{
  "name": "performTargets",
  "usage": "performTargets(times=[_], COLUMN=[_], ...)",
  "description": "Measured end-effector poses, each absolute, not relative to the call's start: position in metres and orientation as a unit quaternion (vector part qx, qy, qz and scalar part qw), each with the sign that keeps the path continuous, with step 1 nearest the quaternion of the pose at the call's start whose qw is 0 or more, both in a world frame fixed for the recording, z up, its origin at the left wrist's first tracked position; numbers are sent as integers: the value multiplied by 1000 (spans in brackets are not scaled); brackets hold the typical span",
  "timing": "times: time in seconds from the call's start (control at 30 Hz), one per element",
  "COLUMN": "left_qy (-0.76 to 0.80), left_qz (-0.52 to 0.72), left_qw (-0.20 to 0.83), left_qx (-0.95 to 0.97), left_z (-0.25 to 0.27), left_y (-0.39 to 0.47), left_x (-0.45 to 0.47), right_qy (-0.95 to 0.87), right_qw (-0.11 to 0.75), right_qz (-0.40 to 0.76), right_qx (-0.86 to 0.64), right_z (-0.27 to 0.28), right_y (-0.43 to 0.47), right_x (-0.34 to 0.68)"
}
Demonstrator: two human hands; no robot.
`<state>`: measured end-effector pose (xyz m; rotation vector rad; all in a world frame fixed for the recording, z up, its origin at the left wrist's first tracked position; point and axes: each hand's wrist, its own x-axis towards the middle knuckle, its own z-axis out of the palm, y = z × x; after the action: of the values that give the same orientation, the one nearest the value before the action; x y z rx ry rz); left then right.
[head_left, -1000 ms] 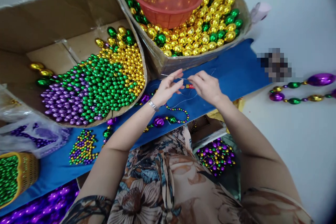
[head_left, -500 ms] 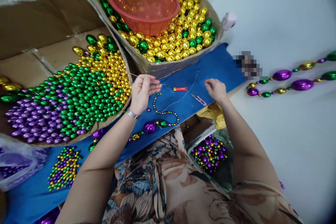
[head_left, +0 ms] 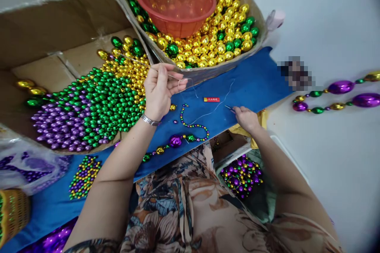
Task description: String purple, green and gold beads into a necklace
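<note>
Silver metal snips with thin pointed tips [head_left: 229, 107] are now in the right hand [head_left: 248, 119], its grip closed round them; a moment ago they lay loose on the blue cloth-covered worktop [head_left: 252, 75]; the left hand [head_left: 158, 91] pinches a long thin metal needle [head_left: 135, 60], so both hands are busy; the shiny purple, green and gold bead string [head_left: 175, 141] lies between them and the floral clothing [head_left: 178, 205].

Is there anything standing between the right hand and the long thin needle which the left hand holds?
Nothing visible stands in the way. Between the right hand and the long, thin, straight needle in the left hand, only a white thread and a small red-and-yellow rectangular item lie low on the blue cloth.
</note>
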<state>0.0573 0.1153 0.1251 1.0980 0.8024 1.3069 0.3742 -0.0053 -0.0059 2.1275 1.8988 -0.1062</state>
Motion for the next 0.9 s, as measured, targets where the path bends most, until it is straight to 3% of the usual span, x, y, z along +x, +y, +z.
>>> performTargets(times=[0.27, 0.57, 0.9], left_qy=[341, 346, 336], left_qz=[560, 549, 560], left_qw=[591, 593, 597], left_qx=[470, 477, 465], left_z=[131, 128, 127], left_y=[123, 124, 121], left_x=[57, 54, 57], right_qy=[694, 688, 672], right_qw=[-12, 90, 76], right_qz=[-116, -75, -74], right_qx=[711, 716, 733], right_z=[-2, -10, -24], right_y=[1, -11, -11], right_x=[354, 328, 322])
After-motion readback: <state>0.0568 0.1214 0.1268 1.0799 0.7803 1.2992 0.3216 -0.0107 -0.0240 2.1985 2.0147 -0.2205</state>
